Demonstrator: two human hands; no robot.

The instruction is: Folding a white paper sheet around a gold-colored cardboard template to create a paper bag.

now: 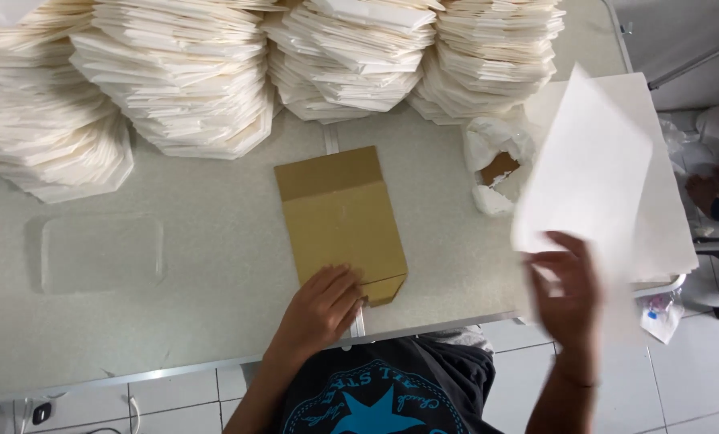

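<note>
Our left hand [321,309] presses flat, fingers spread, on the near corner of the brown cardboard template [340,220] — its long axis running away from us — while our right hand [570,291] pinches a white paper sheet [589,169] lifted well off to the right.

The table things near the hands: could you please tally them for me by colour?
Brown: 1, the cardboard template under the left hand.
White: 2, the loose paper sheet in the right hand and the sheet stack beneath it.
Cream: 4 piles of folded paper at the back.
Clear: 1 plastic tray.
Total: 8
</note>
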